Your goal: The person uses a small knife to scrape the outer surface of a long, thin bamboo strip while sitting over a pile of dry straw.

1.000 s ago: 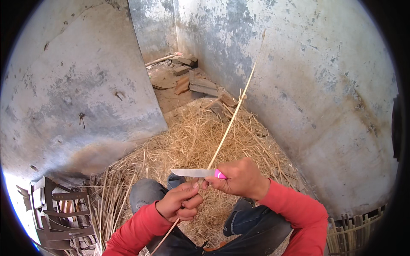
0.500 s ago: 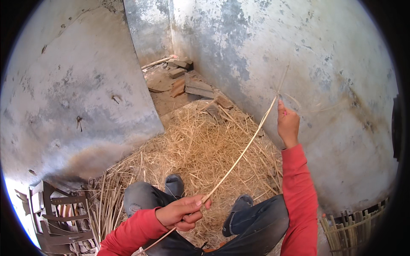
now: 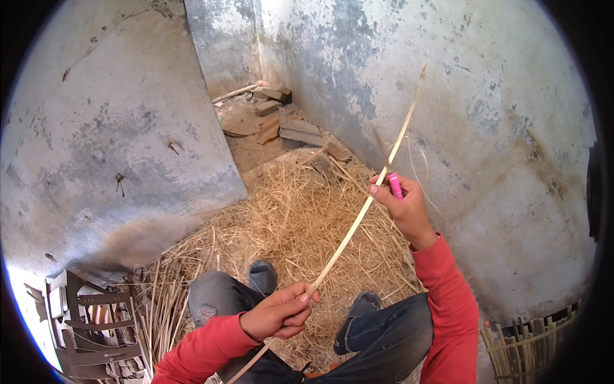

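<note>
A long pale bamboo strip point(image 3: 352, 233) slants up from lower left to a thin, frayed tip before the right wall. My left hand point(image 3: 281, 313) is closed round its lower part, above my knees; the strip's tail runs down below that hand. Farther along it, my right hand point(image 3: 403, 205) grips a knife by its pink handle point(image 3: 396, 186), with thumb and fingers against the strip. What looks like the blade is a dark blur beside the strip. A fine curled fibre hangs off near the right hand.
Loose shavings point(image 3: 300, 211) cover the floor around my feet. Bricks and boards point(image 3: 300, 128) lie in the far corner. At left stand a dark wooden chair point(image 3: 102, 323) and a bundle of split strips point(image 3: 163, 307); a slatted bamboo piece point(image 3: 524, 349) is at lower right.
My right hand has come down and to the left, back toward me along the strip. The pink handle now shows plainly. My left hand has barely moved.
</note>
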Demonstrator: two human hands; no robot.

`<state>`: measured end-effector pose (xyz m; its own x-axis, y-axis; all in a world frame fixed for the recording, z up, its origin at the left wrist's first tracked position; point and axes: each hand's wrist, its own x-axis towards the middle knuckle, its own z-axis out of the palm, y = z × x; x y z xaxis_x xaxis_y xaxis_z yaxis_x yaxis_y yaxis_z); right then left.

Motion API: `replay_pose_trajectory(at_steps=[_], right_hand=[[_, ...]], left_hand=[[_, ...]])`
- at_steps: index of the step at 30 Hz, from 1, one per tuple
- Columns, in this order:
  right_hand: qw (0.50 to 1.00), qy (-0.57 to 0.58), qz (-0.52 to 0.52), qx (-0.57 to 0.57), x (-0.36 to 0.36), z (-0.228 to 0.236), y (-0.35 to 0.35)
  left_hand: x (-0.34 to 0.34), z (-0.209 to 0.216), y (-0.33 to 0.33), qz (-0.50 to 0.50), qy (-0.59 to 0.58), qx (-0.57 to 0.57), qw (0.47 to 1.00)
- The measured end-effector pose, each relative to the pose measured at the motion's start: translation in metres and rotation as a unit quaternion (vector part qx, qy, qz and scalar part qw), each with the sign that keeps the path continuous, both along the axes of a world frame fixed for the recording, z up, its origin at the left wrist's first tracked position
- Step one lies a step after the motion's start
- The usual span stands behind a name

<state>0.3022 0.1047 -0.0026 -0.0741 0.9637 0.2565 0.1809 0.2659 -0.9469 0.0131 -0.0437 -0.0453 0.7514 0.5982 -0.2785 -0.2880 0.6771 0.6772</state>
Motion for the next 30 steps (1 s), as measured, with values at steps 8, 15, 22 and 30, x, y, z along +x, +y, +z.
replay_pose_trajectory(at_steps=[8, 15, 22, 30], right_hand=[[0.996, 0.011, 0.083, -0.031, -0.043, -0.007, -0.029], [0.992, 0.11, -0.064, 0.01, -0.013, -0.011, 0.003], [0.993, 0.089, -0.069, 0.024, -0.008, -0.01, -0.009], [0.98, -0.137, 0.095, 0.11, -0.069, -0.008, -0.067]], left_hand=[[0.006, -0.003, 0.008, 0.096, 0.096, 0.187, 0.973], [0.007, 0.006, 0.022, 0.141, 0.1, 0.208, 0.963], [0.004, 0.006, 0.022, 0.115, 0.247, 0.376, 0.886], [0.011, 0.013, 0.021, 0.111, 0.143, 0.222, 0.958]])
